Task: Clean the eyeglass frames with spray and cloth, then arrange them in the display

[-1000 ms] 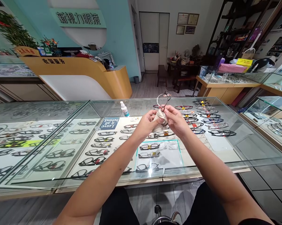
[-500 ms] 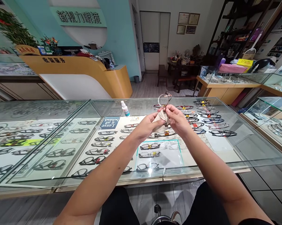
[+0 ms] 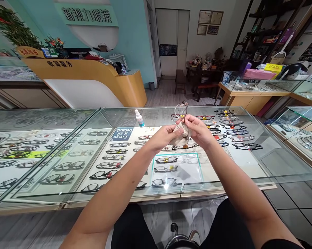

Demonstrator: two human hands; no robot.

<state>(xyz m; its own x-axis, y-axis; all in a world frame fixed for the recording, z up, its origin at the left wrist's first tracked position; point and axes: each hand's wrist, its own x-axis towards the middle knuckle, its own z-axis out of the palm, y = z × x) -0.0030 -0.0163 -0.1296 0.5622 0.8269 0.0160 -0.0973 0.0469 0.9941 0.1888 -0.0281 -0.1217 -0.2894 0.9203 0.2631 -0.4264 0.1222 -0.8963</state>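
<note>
Above the glass showcase, both my hands meet around a pair of eyeglasses (image 3: 181,109) held on end, one round lens pointing up and away from me. My left hand (image 3: 166,136) is closed on a pale cleaning cloth (image 3: 179,138), which is folded over the lower lens. With thumb and fingers, my right hand (image 3: 197,129) pinches the frame near its middle. Part of the lower lens is hidden by the cloth and fingers. A small white spray bottle (image 3: 139,118) with a blue-banded label stands upright on the glass, left of my hands.
Rows of eyeglasses (image 3: 116,151) lie inside the glass showcase (image 3: 223,176) below my hands. A blue printed card (image 3: 122,134) is under the glass. Beyond stand a wooden reception counter (image 3: 93,72) and, at right, another display case (image 3: 254,88). A stool base (image 3: 180,240) is between my legs.
The cloth now hangs lower and spreads wider over the lower lens, and my left fingers have shifted on it. The eyeglasses stay in nearly the same place. The view has tilted slightly.
</note>
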